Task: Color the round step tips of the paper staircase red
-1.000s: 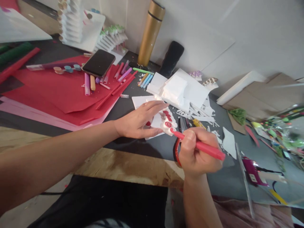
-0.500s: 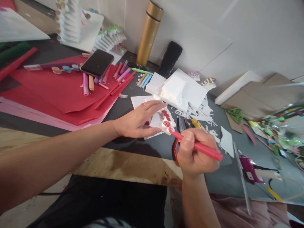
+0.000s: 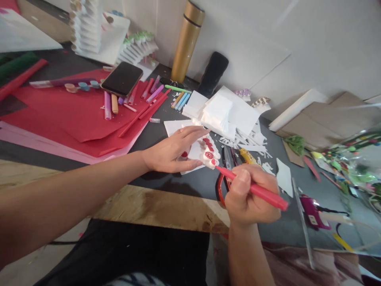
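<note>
My left hand (image 3: 171,153) lies flat with fingers stretched out, pressing down a small white foam piece (image 3: 204,153) that carries several red-coloured round knobs along its right edge. My right hand (image 3: 248,196) is closed around a red marker (image 3: 262,192); the marker's tip sits just right of the lowest knob. Red-handled scissors (image 3: 222,186) lie on the dark table surface (image 3: 193,180) under my right hand.
Red and pink paper sheets (image 3: 68,115) cover the left, with a black phone (image 3: 122,78) and several markers (image 3: 149,93) on them. A gold flask (image 3: 187,41) and a black case (image 3: 212,73) stand by the wall. White foam scraps (image 3: 232,115) and cluttered craft bits (image 3: 342,167) fill the right.
My right hand and the red marker have drawn back slightly down and right from the white piece. My left hand has stayed flat on it.
</note>
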The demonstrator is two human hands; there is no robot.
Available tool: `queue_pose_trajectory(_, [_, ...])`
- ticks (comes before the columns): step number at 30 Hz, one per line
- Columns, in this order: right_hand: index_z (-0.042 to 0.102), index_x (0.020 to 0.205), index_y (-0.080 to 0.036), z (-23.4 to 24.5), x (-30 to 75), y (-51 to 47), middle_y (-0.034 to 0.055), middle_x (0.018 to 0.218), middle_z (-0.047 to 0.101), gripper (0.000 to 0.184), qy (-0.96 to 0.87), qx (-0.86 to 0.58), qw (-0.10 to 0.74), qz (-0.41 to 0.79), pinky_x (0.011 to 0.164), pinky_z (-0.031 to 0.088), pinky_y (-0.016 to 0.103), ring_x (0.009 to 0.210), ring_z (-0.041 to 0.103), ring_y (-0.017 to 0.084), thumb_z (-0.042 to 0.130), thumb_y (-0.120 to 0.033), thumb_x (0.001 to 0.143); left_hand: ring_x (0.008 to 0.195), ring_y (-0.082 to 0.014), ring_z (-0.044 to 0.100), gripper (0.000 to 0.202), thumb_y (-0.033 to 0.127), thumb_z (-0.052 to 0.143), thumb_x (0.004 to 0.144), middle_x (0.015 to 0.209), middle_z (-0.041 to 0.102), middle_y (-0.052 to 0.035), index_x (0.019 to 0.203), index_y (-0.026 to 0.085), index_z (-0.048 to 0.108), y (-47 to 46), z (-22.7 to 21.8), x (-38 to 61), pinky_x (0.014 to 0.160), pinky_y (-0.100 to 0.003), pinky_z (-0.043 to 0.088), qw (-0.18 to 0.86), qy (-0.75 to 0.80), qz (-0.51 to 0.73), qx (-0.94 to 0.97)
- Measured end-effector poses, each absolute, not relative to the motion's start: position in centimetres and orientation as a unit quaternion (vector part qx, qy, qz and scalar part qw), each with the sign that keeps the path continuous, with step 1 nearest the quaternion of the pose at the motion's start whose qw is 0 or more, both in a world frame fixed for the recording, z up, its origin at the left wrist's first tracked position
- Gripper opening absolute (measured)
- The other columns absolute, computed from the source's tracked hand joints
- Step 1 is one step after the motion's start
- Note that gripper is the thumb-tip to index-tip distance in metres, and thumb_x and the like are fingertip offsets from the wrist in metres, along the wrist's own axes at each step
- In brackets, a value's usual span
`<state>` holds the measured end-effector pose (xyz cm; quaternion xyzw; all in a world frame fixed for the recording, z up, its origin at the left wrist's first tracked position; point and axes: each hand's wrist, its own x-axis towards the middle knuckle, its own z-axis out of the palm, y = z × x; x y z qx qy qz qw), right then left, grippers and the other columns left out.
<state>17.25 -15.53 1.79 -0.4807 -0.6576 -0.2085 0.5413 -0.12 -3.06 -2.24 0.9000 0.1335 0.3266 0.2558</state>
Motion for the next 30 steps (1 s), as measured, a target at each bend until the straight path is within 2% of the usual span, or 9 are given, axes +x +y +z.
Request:
queue_pose_trajectory(6, [0.059,0.081,-0.019,1.63,17.37,-15.89,-0.0028,0.065,0.061,0.007,-0.652,-0.511,0.514,-0.223,0.062,0.050,0.026,0.062,0.060,0.010,0.056,-0.017,0.087,0.146,-0.0344,0.031,0.080,0.050,0.059,0.089,0.152,0.038,-0.0247,0.151,0.008,0.030,-3.08,-2.23,-0.11,0.119,-0.053,0.032,0.259,0.137,0.327,0.899])
queue_pose_trajectory(19, [0.060,0.081,-0.019,1.69,17.21,-15.73,-0.0029,0.064,0.061,0.006,-0.650,-0.512,0.514,-0.226,0.062,0.050,0.025,0.060,0.059,0.010,0.057,-0.017,0.086,0.146,-0.0351,0.031,0.080,0.050,0.059,0.088,0.152,0.038,-0.0234,0.152,0.012,0.029,-3.11,-2.19,-0.14,0.119,-0.054,0.032,0.262,0.138,0.325,0.898])
queue_pose_trajectory(24, [0.059,0.080,-0.020,1.59,17.14,-15.78,-0.0023,0.062,0.061,0.009,-0.622,-0.489,0.566,-0.231,0.059,0.051,0.028,0.056,0.058,0.011,0.055,-0.020,0.088,0.146,-0.0363,0.030,0.080,0.049,0.059,0.088,0.153,0.038,-0.0217,0.154,0.016,0.027,-3.09,-2.24,-0.17,0.118,-0.056,0.032,0.264,0.138,0.324,0.898])
queue_pose_trajectory(28, [0.058,0.074,-0.019,1.49,17.42,-16.10,-0.0030,0.056,0.057,0.017,-0.602,-0.490,0.615,-0.136,0.047,0.048,0.027,0.048,0.057,0.011,0.053,-0.021,0.090,0.146,-0.0367,0.031,0.078,0.049,0.058,0.089,0.154,0.037,-0.0213,0.154,0.017,0.027,-3.08,-2.17,-0.23,0.118,-0.056,0.032,0.269,0.143,0.317,0.898])
queue_pose_trajectory(30, [0.061,0.081,-0.018,1.27,17.81,-16.22,-0.0034,0.058,0.060,0.015,-0.584,-0.485,0.646,-0.081,0.042,0.048,0.026,0.044,0.057,0.010,0.051,-0.021,0.091,0.146,-0.0364,0.031,0.077,0.049,0.057,0.090,0.154,0.037,-0.0212,0.153,0.017,0.027,-3.13,-2.03,-0.28,0.118,-0.056,0.032,0.266,0.143,0.315,0.900])
